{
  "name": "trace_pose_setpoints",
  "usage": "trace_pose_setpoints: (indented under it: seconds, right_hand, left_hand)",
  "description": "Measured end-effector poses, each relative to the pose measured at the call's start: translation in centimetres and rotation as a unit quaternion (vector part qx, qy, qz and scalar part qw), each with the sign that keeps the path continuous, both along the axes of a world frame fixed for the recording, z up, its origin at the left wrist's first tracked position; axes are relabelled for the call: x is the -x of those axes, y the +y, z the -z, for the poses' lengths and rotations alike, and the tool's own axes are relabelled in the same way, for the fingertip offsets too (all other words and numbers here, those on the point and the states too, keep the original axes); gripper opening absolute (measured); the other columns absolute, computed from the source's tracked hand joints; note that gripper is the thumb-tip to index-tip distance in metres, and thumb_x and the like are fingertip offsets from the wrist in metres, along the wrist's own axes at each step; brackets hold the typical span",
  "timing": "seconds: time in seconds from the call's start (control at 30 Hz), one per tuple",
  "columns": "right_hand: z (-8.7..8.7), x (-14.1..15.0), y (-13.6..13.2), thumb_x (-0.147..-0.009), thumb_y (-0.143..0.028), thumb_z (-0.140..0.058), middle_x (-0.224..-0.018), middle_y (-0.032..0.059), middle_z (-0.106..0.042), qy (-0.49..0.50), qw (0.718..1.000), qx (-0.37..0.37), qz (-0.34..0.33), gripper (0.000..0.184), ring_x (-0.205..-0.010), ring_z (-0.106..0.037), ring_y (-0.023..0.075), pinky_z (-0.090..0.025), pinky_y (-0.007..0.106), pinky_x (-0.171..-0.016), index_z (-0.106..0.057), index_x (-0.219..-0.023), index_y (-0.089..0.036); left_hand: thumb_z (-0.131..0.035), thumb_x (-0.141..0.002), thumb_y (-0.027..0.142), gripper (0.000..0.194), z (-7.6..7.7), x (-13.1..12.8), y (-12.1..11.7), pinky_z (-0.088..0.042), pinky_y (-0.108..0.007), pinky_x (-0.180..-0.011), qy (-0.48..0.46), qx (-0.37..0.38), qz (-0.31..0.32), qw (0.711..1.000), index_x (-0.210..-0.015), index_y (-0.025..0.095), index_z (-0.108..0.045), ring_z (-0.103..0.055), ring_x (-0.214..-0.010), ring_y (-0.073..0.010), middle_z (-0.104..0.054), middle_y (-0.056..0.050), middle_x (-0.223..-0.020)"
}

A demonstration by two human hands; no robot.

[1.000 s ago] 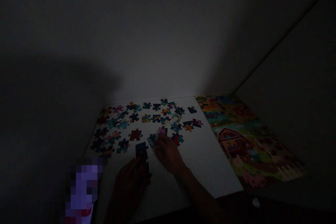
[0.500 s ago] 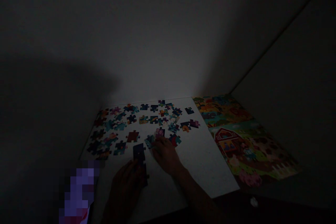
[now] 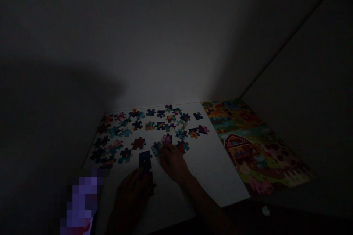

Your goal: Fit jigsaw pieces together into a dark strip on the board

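Note:
In dim light, my left hand (image 3: 131, 194) lies on a strip of joined dark blue puzzle pieces (image 3: 145, 161), its fingers stretched over the strip's left side and covering part of it. To its right, my right hand (image 3: 173, 161) is closed, with bent fingers at a teal puzzle piece (image 3: 156, 149); its fingertips are partly hidden. Just beyond those fingers lies a purple puzzle piece (image 3: 167, 139) with a pale pattern like eyes. A dark piece with a red shape (image 3: 182, 147) is beside the right hand. Further left sits a reddish-brown puzzle piece (image 3: 138, 143).
Many loose puzzle pieces (image 3: 125, 132) are spread over the left and back of the white table (image 3: 215, 176). Two colourful picture sheets, a farm scene (image 3: 261, 158) and an animal scene (image 3: 231, 115), lie on the right. A wall (image 3: 165, 62) rises behind. A blurred purple patch (image 3: 82, 198) is at lower left.
The whole view has shifted very slightly. Both hands and the puzzle pieces stay in nearly the same places.

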State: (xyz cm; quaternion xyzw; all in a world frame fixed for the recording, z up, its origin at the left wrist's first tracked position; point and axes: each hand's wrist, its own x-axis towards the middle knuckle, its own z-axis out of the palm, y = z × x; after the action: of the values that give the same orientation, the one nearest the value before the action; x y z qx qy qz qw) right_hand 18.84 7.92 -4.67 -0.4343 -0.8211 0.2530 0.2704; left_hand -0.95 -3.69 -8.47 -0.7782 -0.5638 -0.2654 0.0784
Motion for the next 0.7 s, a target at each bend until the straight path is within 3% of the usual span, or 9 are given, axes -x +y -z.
trace_pose_setpoints:
  seconds: [0.27, 0.7]
  right_hand:
    - [-0.18, 0.03, 0.03, -0.087, -0.015, -0.058, -0.126, 0.0126, -0.059, -0.007, 0.999, 0.032, -0.005, 0.032, -0.118, -0.053, 0.0254, -0.045, 0.042, -0.101, -0.065, -0.118, -0.017]
    - [0.2, 0.02, 0.08, -0.086, -0.015, -0.058, -0.122, 0.0109, -0.061, 0.003, 1.0, 0.021, -0.003, 0.032, -0.113, -0.054, 0.024, -0.046, 0.041, -0.099, -0.065, -0.117, -0.019]
  left_hand:
    - [-0.044, -0.098, 0.031, 0.029, 0.3, -0.08, -0.07, -0.054, -0.045, -0.089, -0.002, 0.004, -0.01, 1.0, -0.118, 0.029, -0.065, -0.059, -0.115, -0.0281, -0.062, -0.009, -0.129]
    - [-0.046, -0.096, 0.027, 0.032, 0.83, 0.56, -0.2, -0.052, -0.043, -0.092, 0.024, -0.005, 0.005, 1.0, -0.124, 0.027, -0.061, -0.056, -0.12, -0.0282, -0.061, -0.009, -0.131]
